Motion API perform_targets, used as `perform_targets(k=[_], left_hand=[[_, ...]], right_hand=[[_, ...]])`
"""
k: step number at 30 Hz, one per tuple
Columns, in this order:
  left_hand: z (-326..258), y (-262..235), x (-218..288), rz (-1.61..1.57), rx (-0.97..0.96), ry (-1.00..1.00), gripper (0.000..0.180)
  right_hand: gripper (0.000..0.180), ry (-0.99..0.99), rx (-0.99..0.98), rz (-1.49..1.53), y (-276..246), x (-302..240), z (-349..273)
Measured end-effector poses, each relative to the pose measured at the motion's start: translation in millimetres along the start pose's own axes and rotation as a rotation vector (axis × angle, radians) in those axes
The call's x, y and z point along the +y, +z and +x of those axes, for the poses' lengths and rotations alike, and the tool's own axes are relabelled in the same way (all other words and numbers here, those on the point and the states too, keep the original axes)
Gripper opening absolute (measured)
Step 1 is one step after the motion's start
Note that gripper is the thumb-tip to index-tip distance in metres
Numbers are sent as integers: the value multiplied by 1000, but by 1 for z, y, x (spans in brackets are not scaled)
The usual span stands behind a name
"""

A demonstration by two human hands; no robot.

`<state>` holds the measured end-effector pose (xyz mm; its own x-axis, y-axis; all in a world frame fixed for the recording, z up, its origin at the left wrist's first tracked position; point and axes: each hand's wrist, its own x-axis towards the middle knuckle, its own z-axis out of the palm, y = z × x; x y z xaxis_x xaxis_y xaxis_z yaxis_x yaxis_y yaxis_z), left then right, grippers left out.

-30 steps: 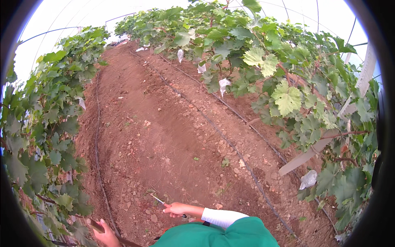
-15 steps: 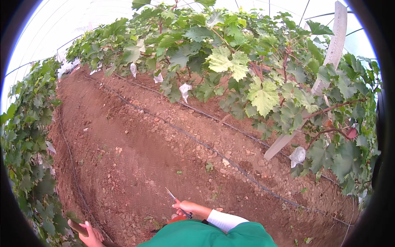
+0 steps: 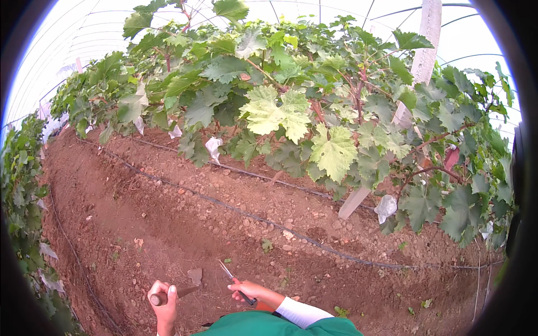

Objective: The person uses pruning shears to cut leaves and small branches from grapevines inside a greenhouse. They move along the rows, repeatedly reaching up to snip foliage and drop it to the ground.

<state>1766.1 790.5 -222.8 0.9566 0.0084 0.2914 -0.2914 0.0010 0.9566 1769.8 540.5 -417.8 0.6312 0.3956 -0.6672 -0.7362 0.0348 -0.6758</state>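
Note:
My left hand [image 3: 161, 302] is closed round the wooden handle of a small hand hoe [image 3: 188, 290]. Its greyish blade [image 3: 194, 275] points away from me, just above the soil. To the right of it, my right hand [image 3: 246, 290] grips pruning snips [image 3: 227, 270] with slim silver blades and red and dark handles. The blades point up and left over bare earth. Part of each handle is hidden by my fingers.
Grapevines [image 3: 274, 112] with broad leaves and white bags [image 3: 213, 148] line the far side. A slanted concrete post [image 3: 426, 45] stands among them. Black drip hoses [image 3: 246, 213] cross the reddish soil [image 3: 140, 224]. More vines [image 3: 19, 190] grow at the left.
My left hand has come up and right with the hoe, whose blade now shows. My right hand still holds the snips, slightly farther left. The view has turned toward the right.

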Motion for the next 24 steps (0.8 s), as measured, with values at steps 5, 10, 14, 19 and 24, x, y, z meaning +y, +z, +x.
perform_targets(k=[5,10,14,19,24], left_hand=[[52,48,-31,160,-40,-20,29],[96,101,-1,298,-59,35,28],[116,135,-5,345,-3,69,26],[120,169,2,514,-76,90,24],[127,182,21,765,-146,233,21]], right_hand=[[57,-33,65,-77,-60,-34,7],[39,-271,87,-114,-96,-100,9],[30,-422,-10,70,-97,-156,-33],[30,-650,-89,65,-74,-209,-86],[35,-850,-52,-136,-36,-234,-103]])
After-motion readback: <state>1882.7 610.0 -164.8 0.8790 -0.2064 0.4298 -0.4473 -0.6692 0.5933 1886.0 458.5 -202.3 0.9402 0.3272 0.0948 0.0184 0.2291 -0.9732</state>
